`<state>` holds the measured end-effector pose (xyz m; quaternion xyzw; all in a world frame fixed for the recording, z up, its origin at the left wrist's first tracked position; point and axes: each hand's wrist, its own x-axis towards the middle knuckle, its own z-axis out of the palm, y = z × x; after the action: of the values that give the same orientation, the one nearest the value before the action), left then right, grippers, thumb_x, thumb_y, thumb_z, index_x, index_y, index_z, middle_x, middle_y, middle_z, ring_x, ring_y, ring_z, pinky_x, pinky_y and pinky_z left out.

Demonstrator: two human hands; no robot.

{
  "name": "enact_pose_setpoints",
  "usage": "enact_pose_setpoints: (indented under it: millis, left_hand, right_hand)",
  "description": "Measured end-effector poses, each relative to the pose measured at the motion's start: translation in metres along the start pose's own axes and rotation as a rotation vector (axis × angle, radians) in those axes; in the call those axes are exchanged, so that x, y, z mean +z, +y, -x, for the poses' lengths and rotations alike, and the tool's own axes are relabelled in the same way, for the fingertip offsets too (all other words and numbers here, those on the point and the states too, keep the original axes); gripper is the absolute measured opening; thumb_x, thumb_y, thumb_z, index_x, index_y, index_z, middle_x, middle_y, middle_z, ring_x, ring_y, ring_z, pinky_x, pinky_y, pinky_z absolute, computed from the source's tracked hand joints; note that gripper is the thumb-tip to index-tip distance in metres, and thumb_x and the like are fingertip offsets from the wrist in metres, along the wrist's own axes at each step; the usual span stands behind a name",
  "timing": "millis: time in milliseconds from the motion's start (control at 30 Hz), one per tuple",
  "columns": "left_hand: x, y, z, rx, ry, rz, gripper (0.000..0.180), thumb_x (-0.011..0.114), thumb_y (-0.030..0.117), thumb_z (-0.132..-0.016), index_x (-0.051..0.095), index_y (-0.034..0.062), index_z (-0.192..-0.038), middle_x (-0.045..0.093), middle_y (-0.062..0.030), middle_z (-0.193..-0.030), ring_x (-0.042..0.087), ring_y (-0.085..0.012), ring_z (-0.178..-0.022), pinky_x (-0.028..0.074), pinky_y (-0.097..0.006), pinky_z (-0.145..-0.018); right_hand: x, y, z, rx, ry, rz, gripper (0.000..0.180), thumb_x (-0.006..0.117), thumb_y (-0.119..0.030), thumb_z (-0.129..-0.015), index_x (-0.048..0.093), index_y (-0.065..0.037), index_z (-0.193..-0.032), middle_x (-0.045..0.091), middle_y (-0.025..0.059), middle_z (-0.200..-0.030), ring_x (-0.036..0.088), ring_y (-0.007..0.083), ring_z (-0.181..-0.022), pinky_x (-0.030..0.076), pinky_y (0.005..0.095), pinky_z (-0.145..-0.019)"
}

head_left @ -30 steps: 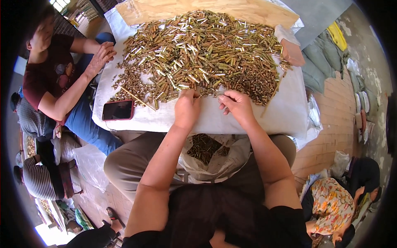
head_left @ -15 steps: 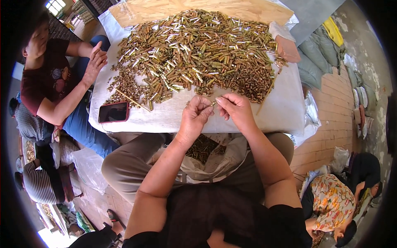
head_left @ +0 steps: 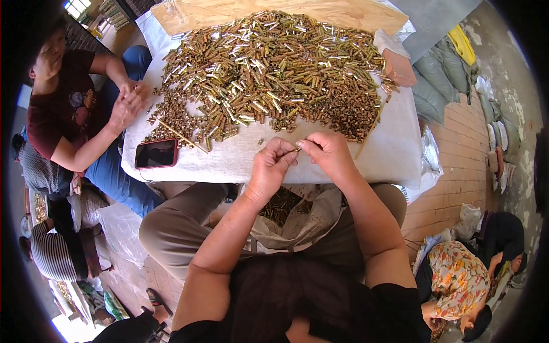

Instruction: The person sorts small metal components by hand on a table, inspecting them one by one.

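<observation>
Lifted off the heap since a second ago and now meeting above the bare near edge of the worktop (head_left: 394, 154): left hand (head_left: 273, 166) and right hand (head_left: 327, 153), fingertips pinching together from both sides on one small brass piece (head_left: 298, 148), too small to tell more of. Holding it between thumb and forefinger of each grip, clear of the cloth, seemingly so that both ends can be worked or checked at once. Spreading across the far half of the worktop, within easy reach: a wide heap of brass casings (head_left: 269, 68), loose and lying every way. Sagging open in the lap directly under the hands: a pale sack (head_left: 309, 223) with more brass pieces inside, placed where a drop would land. Lying at the left corner, apart from the heap: a red-cased phone (head_left: 155, 153). Sitting at the left side, hands together at the heap's edge: a co-worker (head_left: 68, 114).
</observation>
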<state>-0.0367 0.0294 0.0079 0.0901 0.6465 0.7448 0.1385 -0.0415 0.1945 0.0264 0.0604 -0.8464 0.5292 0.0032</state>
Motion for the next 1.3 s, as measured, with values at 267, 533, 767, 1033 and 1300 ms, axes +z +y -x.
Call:
enact_pose_setpoints:
  millis: [267,533,767,1033,1300]
  left_hand:
    - [-0.004,-0.001,0.007,-0.069,0.11,-0.033,0.008,0.055,-0.004,-0.086,0.049,0.0003,-0.083,0.056,-0.0018,-0.074,0.054,-0.0071,-0.069,0.045,-0.021,-0.064]
    - [-0.032,-0.005,0.001,-0.095,-0.233,-0.315,0.004,0.06,0.002,-0.082,0.058,-0.0007,-0.081,0.06,-0.0089,-0.072,0.059,-0.0158,-0.067,0.047,-0.028,-0.063]
    - [-0.011,-0.003,-0.079,0.358,0.191,-1.033,0.006,0.06,0.008,-0.076,0.058,0.0021,-0.076,0.059,-0.0187,-0.081,0.06,-0.0366,-0.069,0.049,-0.043,-0.061]
    - [-0.013,-0.02,-0.079,0.389,0.241,-1.024,0.009,0.064,0.007,-0.071,0.057,0.0034,-0.076,0.059,-0.0175,-0.082,0.06,-0.0345,-0.065,0.048,-0.042,-0.058]
    - [-0.027,0.0,-0.019,-0.118,0.07,-0.061,0.006,0.055,0.0,-0.087,0.051,0.0033,-0.09,0.059,-0.0006,-0.074,0.052,-0.0038,-0.066,0.034,-0.018,-0.052]
  right_hand:
    - [0.029,-0.001,0.01,-0.213,0.119,0.267,0.028,0.062,-0.021,-0.083,0.051,-0.002,-0.066,0.056,0.013,-0.064,0.055,0.0315,-0.059,0.043,0.0394,-0.052]
    - [0.025,0.01,-0.001,-0.137,0.019,0.559,0.01,0.057,-0.014,-0.083,0.058,-0.005,-0.08,0.055,0.0123,-0.069,0.057,0.0315,-0.063,0.046,0.0406,-0.056]
    - [0.029,0.037,-0.037,-0.225,0.143,0.758,0.016,0.064,-0.015,-0.077,0.056,-0.004,-0.084,0.055,0.0104,-0.08,0.059,0.0292,-0.071,0.048,0.0407,-0.059]
    - [0.026,0.038,-0.034,-0.109,0.119,0.714,0.018,0.065,-0.016,-0.074,0.053,-0.002,-0.08,0.058,0.0144,-0.082,0.059,0.0341,-0.071,0.049,0.0427,-0.061]
    - [0.018,0.028,-0.023,-0.065,0.194,0.641,0.017,0.063,-0.013,-0.076,0.054,0.0,-0.081,0.061,0.014,-0.074,0.061,0.0294,-0.064,0.05,0.0394,-0.059]
